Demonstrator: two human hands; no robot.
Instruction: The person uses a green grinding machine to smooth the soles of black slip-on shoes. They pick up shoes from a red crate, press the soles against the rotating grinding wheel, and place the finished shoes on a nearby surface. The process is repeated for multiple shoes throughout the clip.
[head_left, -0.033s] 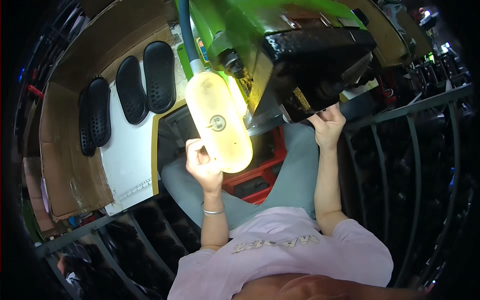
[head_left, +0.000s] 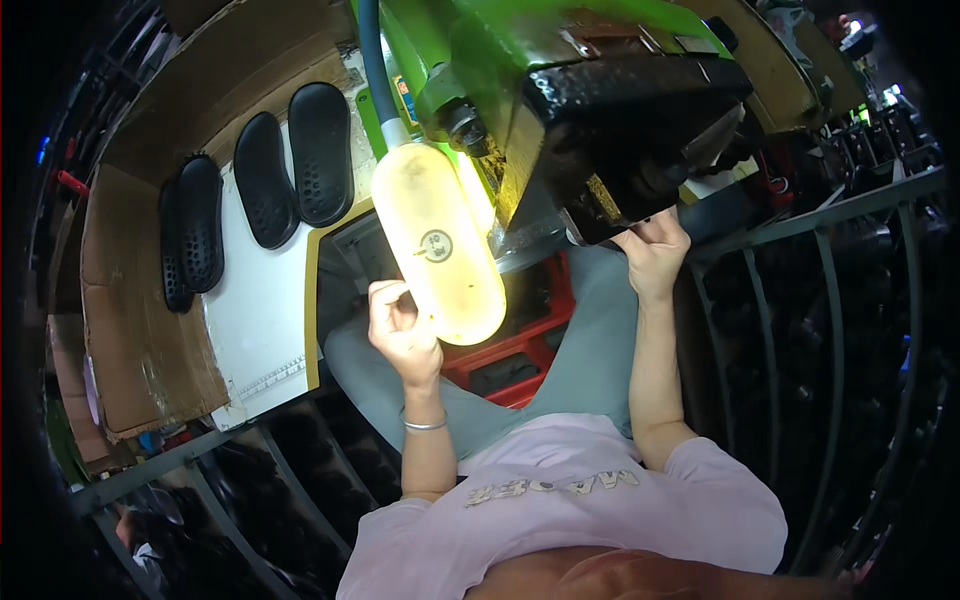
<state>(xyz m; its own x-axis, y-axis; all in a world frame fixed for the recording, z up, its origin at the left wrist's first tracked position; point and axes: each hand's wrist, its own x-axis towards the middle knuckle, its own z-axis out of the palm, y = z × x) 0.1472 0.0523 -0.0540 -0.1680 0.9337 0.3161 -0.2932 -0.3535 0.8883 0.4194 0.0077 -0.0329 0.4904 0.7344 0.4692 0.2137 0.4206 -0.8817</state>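
My left hand (head_left: 405, 335) is closed, its fingers curled beside the lower end of a lit, yellowish oblong lamp (head_left: 437, 225). The lamp covers part of that hand, and what the fingers hold, if anything, is hidden. Under the dark front of a green machine (head_left: 640, 130), my right hand (head_left: 655, 262) has its fingers pinched together. Their tips go out of sight behind the machine's lower edge, so anything between them cannot be made out.
To the left, a white board (head_left: 262, 330) with a yellow edge bears several black shoe soles (head_left: 319, 150). A cardboard box wall (head_left: 140, 300) rises beside them. A red plastic crate (head_left: 515, 372) sits low between my legs. Metal railings (head_left: 835, 215) run along both sides.
My left hand has shifted very slightly to the left. The right hand and the lamp look the same.
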